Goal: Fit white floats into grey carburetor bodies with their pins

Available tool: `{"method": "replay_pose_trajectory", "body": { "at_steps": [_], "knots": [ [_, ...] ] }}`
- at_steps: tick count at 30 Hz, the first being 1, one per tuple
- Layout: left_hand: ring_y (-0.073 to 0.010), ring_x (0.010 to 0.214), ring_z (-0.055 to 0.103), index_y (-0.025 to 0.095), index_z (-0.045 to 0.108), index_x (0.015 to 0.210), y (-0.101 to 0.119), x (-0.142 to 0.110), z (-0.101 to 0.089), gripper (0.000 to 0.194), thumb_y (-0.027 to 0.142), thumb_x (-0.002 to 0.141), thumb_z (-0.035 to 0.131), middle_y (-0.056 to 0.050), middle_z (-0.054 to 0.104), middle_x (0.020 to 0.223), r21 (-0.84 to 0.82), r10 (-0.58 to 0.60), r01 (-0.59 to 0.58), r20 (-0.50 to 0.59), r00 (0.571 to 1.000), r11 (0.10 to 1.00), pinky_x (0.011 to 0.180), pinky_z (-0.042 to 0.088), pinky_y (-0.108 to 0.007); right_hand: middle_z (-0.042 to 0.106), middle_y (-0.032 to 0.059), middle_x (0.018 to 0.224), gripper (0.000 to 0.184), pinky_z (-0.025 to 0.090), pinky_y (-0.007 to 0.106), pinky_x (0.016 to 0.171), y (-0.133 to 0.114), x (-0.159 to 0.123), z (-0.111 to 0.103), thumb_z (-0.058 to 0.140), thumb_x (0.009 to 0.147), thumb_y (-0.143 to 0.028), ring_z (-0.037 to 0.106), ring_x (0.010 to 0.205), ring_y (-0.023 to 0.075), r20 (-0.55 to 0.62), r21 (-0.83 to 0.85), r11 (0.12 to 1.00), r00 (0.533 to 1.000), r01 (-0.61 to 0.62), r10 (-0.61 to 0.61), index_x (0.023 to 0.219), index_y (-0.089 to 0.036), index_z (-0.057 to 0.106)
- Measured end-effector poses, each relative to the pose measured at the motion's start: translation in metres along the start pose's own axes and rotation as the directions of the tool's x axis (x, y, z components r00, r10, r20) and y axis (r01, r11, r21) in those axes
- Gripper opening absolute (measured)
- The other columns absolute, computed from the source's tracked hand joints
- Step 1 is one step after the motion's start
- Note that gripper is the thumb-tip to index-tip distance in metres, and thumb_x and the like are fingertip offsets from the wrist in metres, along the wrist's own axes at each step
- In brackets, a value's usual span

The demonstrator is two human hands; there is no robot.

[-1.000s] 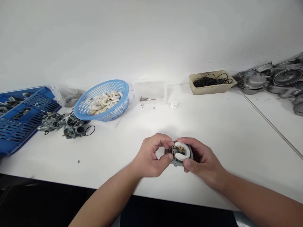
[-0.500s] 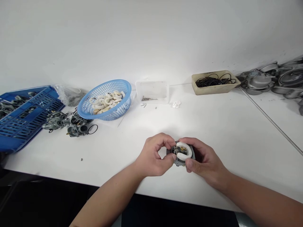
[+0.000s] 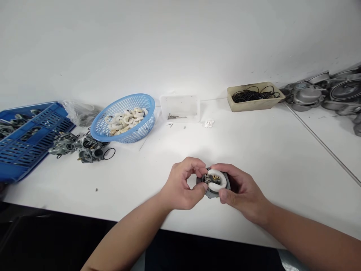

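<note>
**Q: What do the hands hold?**
A: The right hand (image 3: 243, 192) wraps the outer edge of a grey carburetor body (image 3: 211, 194), thumb on the near side. The left hand (image 3: 182, 184) is curled into a narrow pinch at the body's inner edge, beside a white float (image 3: 216, 180). The body sits in front of the person, over a white workbench (image 3: 270, 162).

**Q: What is hidden or unclear?**
A: The left fingertips (image 3: 203, 180) cover the float's left end, so the small metal parts there cannot be made out. Whether the body touches the bench cannot be told.

**Q: What lies beyond the hands?**
A: A blue plastic basket (image 3: 149, 120) of white floats, two carburetors (image 3: 89, 152), and a clear tray (image 3: 180, 103) of pins. A blue crate (image 3: 25, 158) and metal covers (image 3: 307, 96) are cut off by the frame edges.
</note>
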State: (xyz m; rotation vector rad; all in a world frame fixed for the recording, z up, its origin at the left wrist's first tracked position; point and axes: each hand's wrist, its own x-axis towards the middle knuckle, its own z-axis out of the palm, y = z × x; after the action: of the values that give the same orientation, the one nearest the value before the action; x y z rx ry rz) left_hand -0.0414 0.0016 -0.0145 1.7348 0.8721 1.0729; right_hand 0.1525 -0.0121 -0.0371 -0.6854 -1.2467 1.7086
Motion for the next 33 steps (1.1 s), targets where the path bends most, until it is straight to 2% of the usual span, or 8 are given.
{"method": "replay_pose_trajectory", "body": {
  "at_steps": [4,13,26,33],
  "knots": [
    [-0.0134,0.073,0.054,0.019,0.052,0.097,0.0010,-0.0001,0.0005,0.034,0.006,0.068,0.062,-0.002,0.057,0.081,0.019,0.001,-0.001,-0.010,1.000,1.000,0.066,0.048,-0.028,0.061,0.0023,0.091,0.034,0.046,0.028,0.060,-0.0001,0.0004,0.0001,0.070,0.083,-0.032,0.053,0.072,0.0140,-0.002,-0.006,1.000,1.000,0.001,-0.001,0.115,-0.030,0.059],
    [-0.0135,0.072,0.054,0.020,0.051,0.097,-0.0001,-0.0019,0.0036,0.034,0.006,0.068,0.061,-0.002,0.057,0.082,0.008,0.008,-0.007,-0.033,0.999,1.000,0.066,0.047,-0.029,0.061,0.0040,0.089,0.038,0.047,0.029,0.057,0.0017,0.0017,0.0004,0.071,0.082,-0.035,0.054,0.068,0.0146,-0.010,-0.036,0.999,1.000,0.013,-0.013,0.116,-0.026,0.058],
    [-0.0122,0.069,0.053,0.020,0.050,0.098,-0.0010,-0.0042,0.0054,0.036,0.006,0.067,0.060,-0.002,0.056,0.083,0.024,0.037,-0.036,-0.045,0.998,0.999,0.063,0.046,-0.028,0.061,0.0028,0.088,0.039,0.048,0.029,0.057,0.0026,0.0019,-0.0009,0.069,0.083,-0.036,0.054,0.066,0.0137,-0.012,-0.045,0.999,1.000,0.017,-0.017,0.119,-0.027,0.057],
    [-0.0118,0.068,0.054,0.020,0.049,0.098,-0.0017,-0.0048,0.0067,0.036,0.005,0.068,0.059,-0.001,0.055,0.083,0.027,0.013,-0.012,-0.053,0.998,1.000,0.063,0.046,-0.028,0.061,0.0003,0.085,0.038,0.047,0.027,0.056,0.0048,0.0025,-0.0029,0.070,0.083,-0.035,0.054,0.064,0.0114,-0.007,-0.043,0.999,1.000,0.024,-0.024,0.118,-0.029,0.057]
  ]
}}
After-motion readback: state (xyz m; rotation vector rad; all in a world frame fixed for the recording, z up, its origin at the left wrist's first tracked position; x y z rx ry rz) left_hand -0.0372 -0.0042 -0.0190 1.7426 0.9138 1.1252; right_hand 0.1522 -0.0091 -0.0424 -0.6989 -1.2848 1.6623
